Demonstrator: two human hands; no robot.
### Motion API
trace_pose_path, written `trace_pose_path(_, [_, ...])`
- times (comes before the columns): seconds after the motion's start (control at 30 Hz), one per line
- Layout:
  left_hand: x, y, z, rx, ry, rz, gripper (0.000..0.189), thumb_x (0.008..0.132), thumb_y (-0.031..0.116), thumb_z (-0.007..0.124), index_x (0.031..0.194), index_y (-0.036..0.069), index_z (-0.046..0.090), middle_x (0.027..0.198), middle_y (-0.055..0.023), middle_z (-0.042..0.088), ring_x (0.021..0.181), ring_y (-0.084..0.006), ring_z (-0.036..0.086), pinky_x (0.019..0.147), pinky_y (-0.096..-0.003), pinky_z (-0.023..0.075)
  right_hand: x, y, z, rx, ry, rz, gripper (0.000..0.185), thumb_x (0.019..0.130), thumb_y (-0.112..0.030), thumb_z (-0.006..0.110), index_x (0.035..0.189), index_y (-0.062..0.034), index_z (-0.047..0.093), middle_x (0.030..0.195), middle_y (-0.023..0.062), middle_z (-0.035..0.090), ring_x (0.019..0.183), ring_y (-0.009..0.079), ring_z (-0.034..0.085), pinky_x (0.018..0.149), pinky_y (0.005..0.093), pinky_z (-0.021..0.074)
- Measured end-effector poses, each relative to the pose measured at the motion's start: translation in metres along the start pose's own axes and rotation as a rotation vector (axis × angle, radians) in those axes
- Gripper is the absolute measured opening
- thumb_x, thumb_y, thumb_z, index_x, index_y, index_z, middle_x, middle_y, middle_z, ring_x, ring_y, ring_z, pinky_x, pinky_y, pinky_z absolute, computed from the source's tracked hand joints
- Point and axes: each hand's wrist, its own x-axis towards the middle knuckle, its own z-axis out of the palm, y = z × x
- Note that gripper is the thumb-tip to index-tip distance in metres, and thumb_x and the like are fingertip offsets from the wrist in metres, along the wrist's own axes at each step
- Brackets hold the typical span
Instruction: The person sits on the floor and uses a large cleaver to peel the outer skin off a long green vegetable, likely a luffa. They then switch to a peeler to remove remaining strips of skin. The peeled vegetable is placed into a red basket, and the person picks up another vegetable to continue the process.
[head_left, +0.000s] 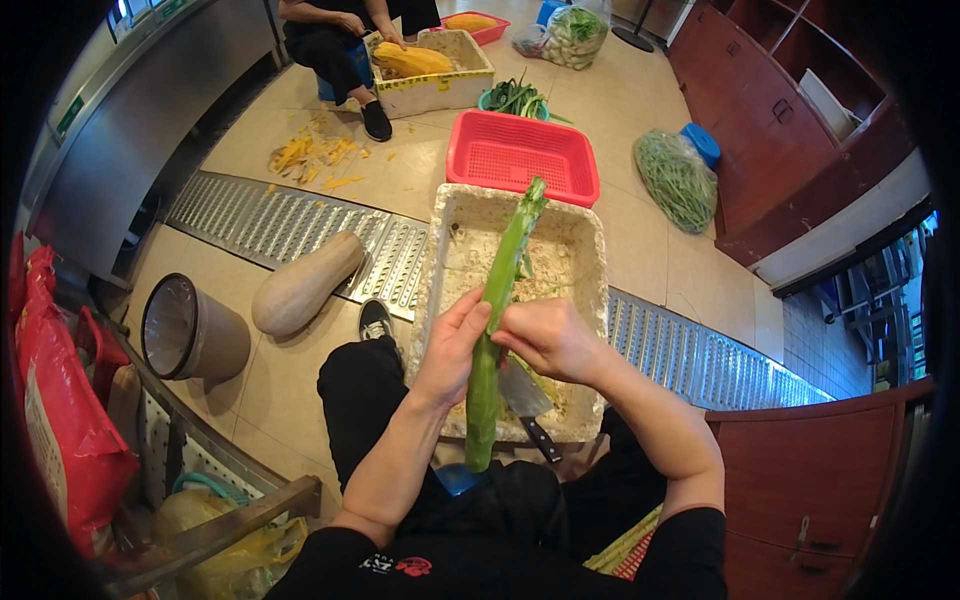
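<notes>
A long green stem, which looks like celtuce (495, 330), slants over a white foam box (435, 300). My left hand (454, 352) grips it around the middle. Against its right side rests my right hand (551, 337), fingers curled; whatever they may hold is hidden. Part of the stem is smooth and pale, and a strip of peel (525, 266) hangs near its upper part. Below my right hand, a cleaver (525, 394) lies inside the box with its black handle over the near rim. Scraps and dirt cover the box floor.
Beyond the box sits a red plastic basket (517, 146). A pale squash (307, 285) and a waste bin (196, 330) stand left. Farther off, a person's hands (390, 34) work on a peeled orange squash (412, 60). Bagged greens (675, 180) lie right. A metal drain grate (300, 232) crosses the floor.
</notes>
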Motion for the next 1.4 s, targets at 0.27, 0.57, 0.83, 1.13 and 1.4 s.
trace_pose_path(0.27, [-0.002, -0.003, 0.003, -0.044, -0.021, -0.018, 0.036, 0.095, 0.025, 0.047, 0.124, 0.003, 0.045, 0.082, -0.0051, 0.057, 0.063, -0.0115, 0.057, 0.052, -0.0242, 0.0519, 0.003, -0.006, -0.005, -0.268, 0.169, -0.024, 0.018, 0.081, -0.014, 0.063, 0.073, -0.0061, 0.049, 0.061, 0.0111, 0.050, 0.055, 0.0303, 0.055, 0.050, 0.0392, 0.0437])
trace_pose_path(0.57, [0.001, -0.003, 0.001, -0.098, -0.116, -0.083, 0.040, 0.095, 0.034, 0.044, 0.118, 0.001, 0.045, 0.077, -0.0080, 0.054, 0.061, -0.0158, 0.054, 0.050, -0.0263, 0.0502, 0.021, 0.036, -0.035, -0.294, 0.626, 0.145, 0.015, 0.083, -0.010, 0.061, 0.075, -0.0040, 0.050, 0.061, 0.0139, 0.048, 0.053, 0.0316, 0.052, 0.048, 0.0379, 0.0409])
trace_pose_path(0.83, [0.004, -0.001, -0.002, -0.186, -0.105, -0.077, 0.048, 0.096, 0.036, 0.041, 0.127, -0.001, 0.039, 0.078, -0.0086, 0.053, 0.063, -0.0160, 0.054, 0.050, -0.0273, 0.0501, 0.019, 0.049, -0.074, -0.347, 0.611, 0.376, 0.006, 0.079, -0.005, 0.061, 0.085, -0.0041, 0.062, 0.083, 0.0079, 0.062, 0.070, 0.0192, 0.059, 0.059, 0.0282, 0.0455])
trace_pose_path(1.13, [0.006, -0.013, -0.006, -0.264, 0.074, 0.042, 0.035, 0.096, 0.026, 0.044, 0.119, 0.000, 0.047, 0.089, -0.0067, 0.058, 0.074, -0.0134, 0.058, 0.065, -0.0265, 0.0514, 0.002, -0.042, -0.002, -0.330, 0.229, 0.142, 0.027, 0.067, -0.007, 0.068, 0.093, -0.0062, 0.060, 0.092, 0.0082, 0.061, 0.085, 0.0255, 0.058, 0.077, 0.0366, 0.0427])
trace_pose_path(1.4, [0.006, -0.016, 0.005, -0.159, 0.150, 0.122, 0.029, 0.096, 0.022, 0.047, 0.117, 0.002, 0.048, 0.092, -0.0023, 0.056, 0.081, -0.0084, 0.055, 0.072, -0.0219, 0.0469, -0.001, -0.029, 0.020, -0.495, 0.306, 0.066, 0.025, 0.063, -0.001, 0.064, 0.088, -0.0021, 0.057, 0.076, 0.0092, 0.057, 0.068, 0.0257, 0.057, 0.060, 0.0334, 0.0459])
